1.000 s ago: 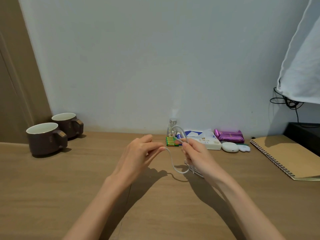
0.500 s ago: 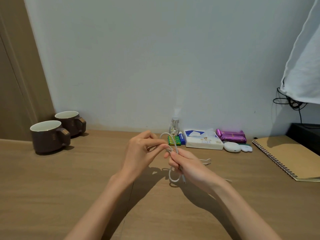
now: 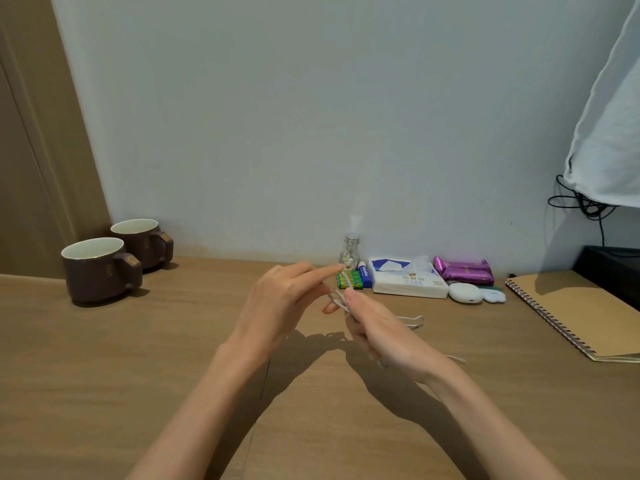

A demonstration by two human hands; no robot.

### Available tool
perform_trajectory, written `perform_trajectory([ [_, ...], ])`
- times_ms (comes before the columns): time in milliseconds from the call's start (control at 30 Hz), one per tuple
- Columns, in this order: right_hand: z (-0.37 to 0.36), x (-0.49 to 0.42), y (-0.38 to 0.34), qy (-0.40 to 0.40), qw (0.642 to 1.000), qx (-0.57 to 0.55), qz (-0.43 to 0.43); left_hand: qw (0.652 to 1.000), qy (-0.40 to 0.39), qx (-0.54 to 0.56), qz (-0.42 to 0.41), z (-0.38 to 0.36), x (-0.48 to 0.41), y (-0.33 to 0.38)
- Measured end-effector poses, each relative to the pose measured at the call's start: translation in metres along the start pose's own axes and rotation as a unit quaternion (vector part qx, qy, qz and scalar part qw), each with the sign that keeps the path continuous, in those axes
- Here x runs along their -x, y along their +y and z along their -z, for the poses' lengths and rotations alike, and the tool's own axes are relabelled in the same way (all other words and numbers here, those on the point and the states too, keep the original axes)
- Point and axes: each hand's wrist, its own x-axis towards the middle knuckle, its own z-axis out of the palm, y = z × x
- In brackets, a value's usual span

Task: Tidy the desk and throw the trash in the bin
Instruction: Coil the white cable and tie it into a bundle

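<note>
Above the middle of the wooden desk (image 3: pixel 166 358) both my hands work on a thin white cable (image 3: pixel 338 297). My right hand (image 3: pixel 379 329) grips the gathered strands in its curled fingers. My left hand (image 3: pixel 285 301) is just left of it, its fingers stretched out toward the right and touching the strands by their tips. A loose stretch of the same cable (image 3: pixel 412 321) lies on the desk behind my right hand, and another bit shows by my right wrist. No bin is in view.
Two brown mugs (image 3: pixel 100 268) stand at the back left. Along the wall sit a small pill bottle (image 3: pixel 350 251), green batteries (image 3: pixel 349 280), a tissue pack (image 3: pixel 408 284), a purple packet (image 3: pixel 464 271) and a white case (image 3: pixel 464 293). A spiral notebook (image 3: pixel 575 313) lies at the right.
My left hand has gone from pinching the cable to stretched fingers. The hanging loop below my right hand has been drawn up into its grip. The view has shifted slightly.
</note>
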Motion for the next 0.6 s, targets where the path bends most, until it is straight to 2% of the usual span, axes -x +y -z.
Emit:
perform_trajectory([
  [100,0.002,0.001,-0.004,-0.013,1.000,-0.027,-0.002,0.999,-0.001,0.048,0.025,0.000,-0.001,-0.003],
  [300,0.014,0.003,0.001,-0.053,0.998,-0.007,0.033,0.993,0.031,0.109,0.047,0.007,-0.005,-0.005],
  [367,0.016,0.002,0.002,-0.045,0.998,-0.037,0.031,0.990,0.027,0.121,0.064,0.010,-0.005,-0.006],
  [467,0.025,0.000,0.000,0.013,0.990,-0.143,0.016,0.977,0.053,0.160,0.130,0.014,-0.006,-0.008],
  [600,0.039,-0.003,-0.005,0.085,0.935,-0.345,0.003,0.940,0.068,0.239,0.233,0.017,-0.009,-0.004],
])
